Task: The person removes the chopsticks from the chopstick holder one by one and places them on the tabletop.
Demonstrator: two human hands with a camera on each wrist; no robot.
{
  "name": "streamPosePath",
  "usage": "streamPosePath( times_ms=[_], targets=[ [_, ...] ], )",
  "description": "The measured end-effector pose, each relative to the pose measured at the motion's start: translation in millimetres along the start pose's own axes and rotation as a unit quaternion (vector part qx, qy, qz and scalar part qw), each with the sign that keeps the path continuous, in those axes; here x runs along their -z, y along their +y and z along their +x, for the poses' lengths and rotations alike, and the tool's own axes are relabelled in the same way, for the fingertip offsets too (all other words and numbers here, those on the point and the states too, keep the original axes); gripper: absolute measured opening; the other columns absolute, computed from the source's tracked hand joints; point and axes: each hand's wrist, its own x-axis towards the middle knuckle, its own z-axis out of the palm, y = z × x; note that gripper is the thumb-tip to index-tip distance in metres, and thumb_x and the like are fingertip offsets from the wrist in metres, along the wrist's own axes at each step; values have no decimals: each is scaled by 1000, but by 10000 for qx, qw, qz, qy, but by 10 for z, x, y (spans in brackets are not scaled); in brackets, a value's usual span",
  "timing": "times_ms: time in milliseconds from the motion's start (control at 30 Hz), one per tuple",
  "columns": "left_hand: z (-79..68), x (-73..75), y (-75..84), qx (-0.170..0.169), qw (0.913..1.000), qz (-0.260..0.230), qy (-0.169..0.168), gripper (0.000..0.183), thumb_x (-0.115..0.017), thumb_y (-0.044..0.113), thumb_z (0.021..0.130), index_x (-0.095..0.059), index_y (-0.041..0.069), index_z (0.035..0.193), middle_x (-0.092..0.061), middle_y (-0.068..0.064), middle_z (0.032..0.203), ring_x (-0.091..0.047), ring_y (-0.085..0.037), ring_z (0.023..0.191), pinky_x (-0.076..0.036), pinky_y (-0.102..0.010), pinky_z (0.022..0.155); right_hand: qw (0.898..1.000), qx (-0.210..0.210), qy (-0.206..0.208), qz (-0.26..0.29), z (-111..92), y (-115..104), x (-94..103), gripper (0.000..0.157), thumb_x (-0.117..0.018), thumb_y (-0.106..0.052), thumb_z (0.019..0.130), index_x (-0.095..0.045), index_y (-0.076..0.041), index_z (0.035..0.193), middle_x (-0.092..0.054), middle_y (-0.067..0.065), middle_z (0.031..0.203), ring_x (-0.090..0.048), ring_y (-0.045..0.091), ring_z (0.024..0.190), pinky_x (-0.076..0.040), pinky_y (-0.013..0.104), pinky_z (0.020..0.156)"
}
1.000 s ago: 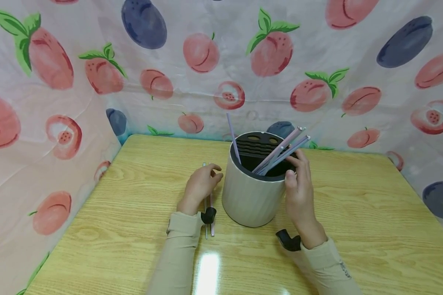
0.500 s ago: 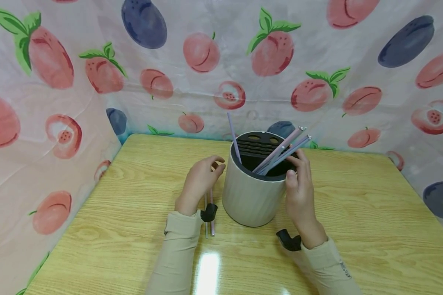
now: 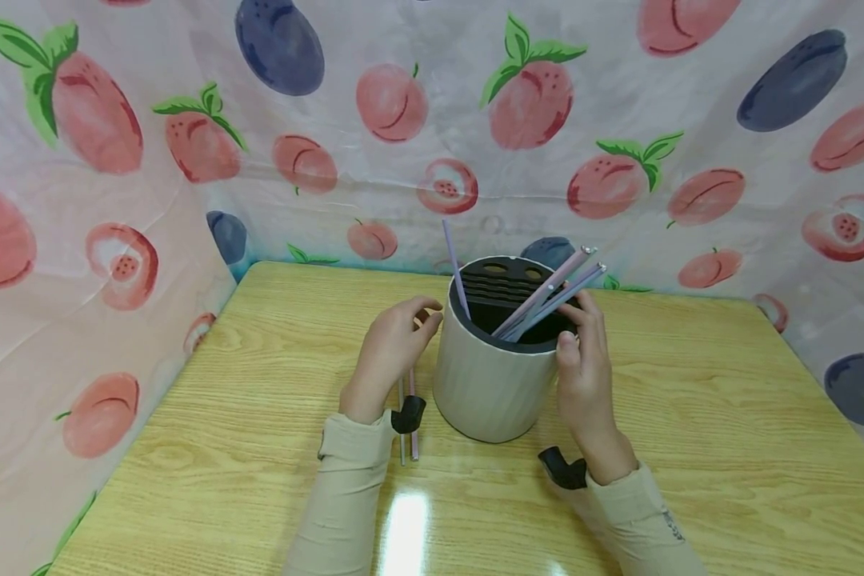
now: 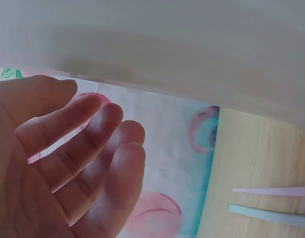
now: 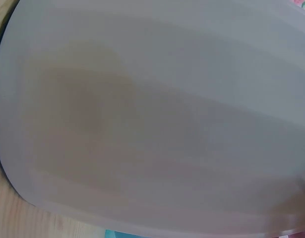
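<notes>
We see the right hand [image 3: 585, 376] grasping the right rim of the pale holder [image 3: 493, 392], which stands upright on the desk [image 3: 259, 384]. The left hand [image 3: 396, 340] is just beside its wall — fingers released, loosely bent. Inside we find a purple stick [image 3: 455, 268] leaning left and a bundle [image 3: 542, 292] leaning right; two loose sticks [image 3: 414, 440] lie below the left hand.

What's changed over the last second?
The left hand shifted slightly forward and rightward, toward the round off-white container with the black rim. Nothing was visibly taken hold of or let go. Unchanged: the container, the slim pastel sticks leaning in it, the right hand at its rim, and the thin pink and pale-blue sticks on the wood-grain table.
</notes>
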Motion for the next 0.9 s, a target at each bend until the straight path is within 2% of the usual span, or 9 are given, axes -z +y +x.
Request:
streamPosePath(
  times_ms=[200,533,900],
  targets=[
    [-9,17,49,-130,9998,-27,175,22,-51,31,90,-62,22,108,-60,5,89,-53,-11,73,-44,-29,63,10000,1,0,18,4,-2,-3,45,-31,-36,95,-41,-6,128,-22,-1,144,-16,17,132,-16,48,104],
    [-42,75,166,-522,9961,-221,680,22,-50,27,91,-62,20,109,-60,7,89,-54,-9,73,-44,-27,63,10000,12,22,16,-3,8,-4,44,-31,-34,96,-41,-5,127,-22,-1,144,-16,17,132,-16,48,104],
    [-94,159,254,-980,9870,-567,1142,21,-50,26,91,-63,18,107,-60,7,95,-54,-7,80,-46,-26,68,10000,-14,2,-12,-1,5,-2,44,-31,-34,96,-41,-6,127,-21,-1,144,-16,17,133,-17,48,104]
  ],
)
